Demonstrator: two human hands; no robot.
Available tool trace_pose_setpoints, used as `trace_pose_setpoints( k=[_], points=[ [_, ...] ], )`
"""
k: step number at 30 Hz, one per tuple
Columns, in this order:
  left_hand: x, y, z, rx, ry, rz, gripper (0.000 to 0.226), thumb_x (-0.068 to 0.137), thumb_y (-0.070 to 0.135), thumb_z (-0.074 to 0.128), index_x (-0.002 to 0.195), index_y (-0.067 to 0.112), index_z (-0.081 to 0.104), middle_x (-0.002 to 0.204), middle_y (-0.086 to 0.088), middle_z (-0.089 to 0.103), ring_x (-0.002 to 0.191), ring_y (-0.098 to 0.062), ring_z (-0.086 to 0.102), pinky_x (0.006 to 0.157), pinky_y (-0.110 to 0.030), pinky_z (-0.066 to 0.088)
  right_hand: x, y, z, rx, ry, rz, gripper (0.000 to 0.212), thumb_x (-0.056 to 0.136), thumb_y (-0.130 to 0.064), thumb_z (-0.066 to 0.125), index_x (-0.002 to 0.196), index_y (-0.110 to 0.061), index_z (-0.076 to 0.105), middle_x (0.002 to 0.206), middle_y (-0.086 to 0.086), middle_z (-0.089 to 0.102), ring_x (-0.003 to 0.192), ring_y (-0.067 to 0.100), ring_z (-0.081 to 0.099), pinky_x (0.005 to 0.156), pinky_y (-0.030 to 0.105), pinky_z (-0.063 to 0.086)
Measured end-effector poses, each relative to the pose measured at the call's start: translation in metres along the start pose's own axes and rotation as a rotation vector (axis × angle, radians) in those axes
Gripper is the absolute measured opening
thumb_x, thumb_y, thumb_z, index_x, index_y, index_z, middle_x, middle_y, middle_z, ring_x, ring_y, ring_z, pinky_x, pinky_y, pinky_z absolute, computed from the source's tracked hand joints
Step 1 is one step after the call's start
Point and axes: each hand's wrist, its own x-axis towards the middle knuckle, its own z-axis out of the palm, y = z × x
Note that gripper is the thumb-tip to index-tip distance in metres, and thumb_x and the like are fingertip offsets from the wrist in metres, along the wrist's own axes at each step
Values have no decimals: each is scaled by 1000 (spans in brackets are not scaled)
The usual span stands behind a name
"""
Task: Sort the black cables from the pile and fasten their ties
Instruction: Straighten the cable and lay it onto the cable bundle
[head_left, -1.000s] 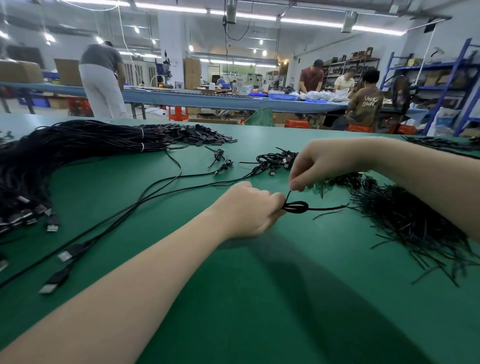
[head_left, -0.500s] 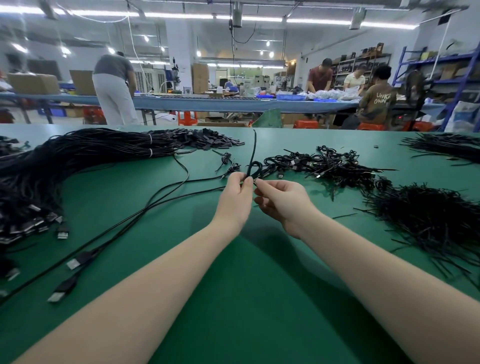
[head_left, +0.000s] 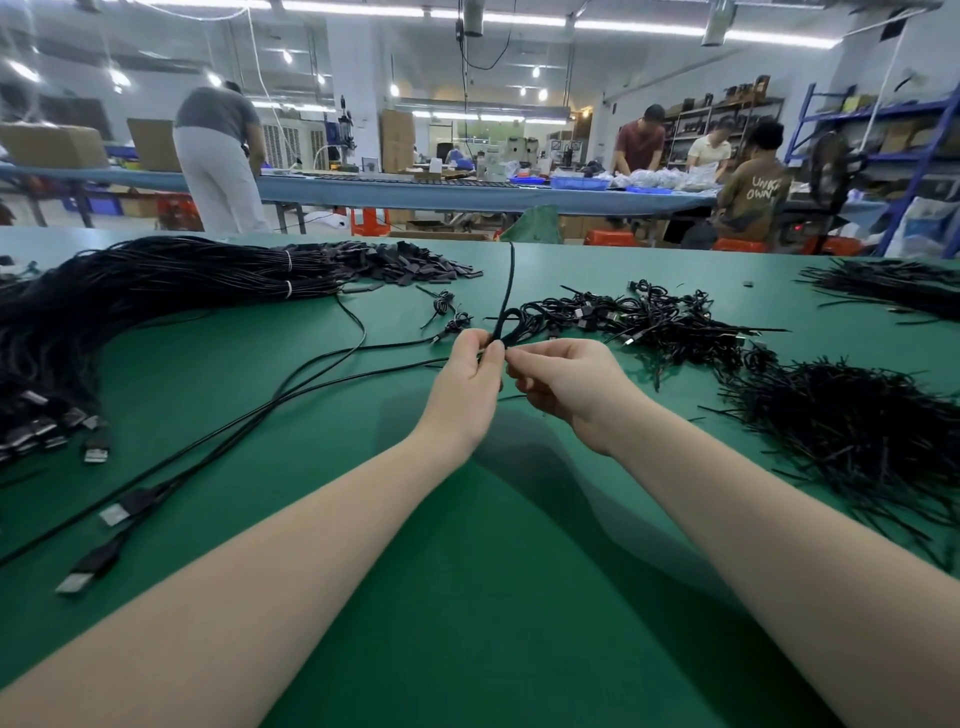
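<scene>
work surface: broad green matted tabletop (head_left: 467, 597), running from the near edge to the far edge, where the workshop floor begins.
bulk stock: large banded bundle of long black cables (head_left: 156, 291) along the left edge, flat plug ends fanned toward the near-left corner.
tie stock: loose heap of thin black tie strips (head_left: 857, 431) against the right edge; a second, smaller heap (head_left: 883, 286) at the far-right corner.
finished lot: tangle of small coiled black cables (head_left: 649, 322) right of centre, toward the far edge.
loose leads: two long black cables with usb plugs (head_left: 260, 410) running from mid-table to the near-left corner.
item in hand: short black cable folded into a small loop (head_left: 511, 325), held above mid-table; one thin tail stands straight up toward the far edge. whether that tail is cable or tie cannot be told.
left hand (head_left: 470, 384): fingers together, thumb and forefinger clamped on the base of the loop.
right hand (head_left: 569, 379): fingers curled, tips pinching the same spot from the right.
risk 1: loop likely to spring open if either pinch slackens; the cable looks stiff.
risk 2: tail may slip free before the wrap is tight, leaving a loose tie.
risk 3: lowered hands could snag the finished lot just beyond.
</scene>
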Motion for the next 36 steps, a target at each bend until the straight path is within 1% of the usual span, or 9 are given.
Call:
trace_pose_setpoints(
  k=[5,8,12,18,22,26,30,33,36],
  points=[
    [-4,3,5,72,-6,-33,13,102,33,38,97,25,47,74,5,54,69,-13,48,68,-31,39,1,0,-6,-395,134,-208,12,84,-19,69,72,-21,68,68,-7,64,62,7,54,59,20,46],
    [-5,6,3,107,-15,-128,32,99,40,38,82,17,54,59,3,64,54,-13,53,58,-29,40,-1,3,-4,-660,207,-400,11,85,-20,66,74,-20,69,68,-13,62,63,3,54,55,10,39],
    [-4,11,-5,-10,14,-209,52,95,53,39,70,10,56,63,-4,64,56,-16,53,63,-29,38,-2,6,-3,-814,254,-602,10,86,-11,62,82,-11,71,78,-3,66,73,11,56,65,19,40],
    [-6,9,-7,-109,30,-79,32,98,37,45,73,30,64,119,-2,60,105,-9,54,99,-36,41,-2,7,-6,-765,259,-646,10,84,-6,60,78,-10,68,75,-3,62,73,14,54,62,18,34],
    [-7,12,-10,-131,51,2,46,99,25,45,60,34,68,131,11,48,127,-3,40,102,-22,29,-2,7,-4,-727,231,-612,15,83,-7,63,71,-16,62,65,-11,57,62,4,50,56,8,35],
    [-9,13,-11,-145,-5,39,42,99,21,44,69,32,71,124,14,60,123,-1,48,88,-3,32,-2,8,-5,-738,236,-621,17,84,-7,63,72,-19,63,67,-11,57,63,3,50,58,4,35],
    [-6,13,-13,-117,-46,81,50,97,16,43,60,35,71,128,15,58,124,2,46,102,-15,30,-2,5,-8,-740,208,-608,19,84,-5,62,74,-21,60,66,-16,53,64,-1,48,58,5,34],
    [-3,9,-14,-80,-36,103,45,93,20,44,60,29,72,105,22,68,107,5,55,93,-19,36,-1,6,-9,-782,174,-588,18,85,-7,61,74,-21,61,68,-12,56,65,1,49,57,13,33],
    [-2,5,-13,-55,10,95,40,96,26,40,72,22,73,81,11,69,84,-9,59,80,-27,44,-2,6,-8,-835,170,-633,12,86,-7,61,82,-11,72,79,-3,65,73,10,53,65,18,35]
  ],
)
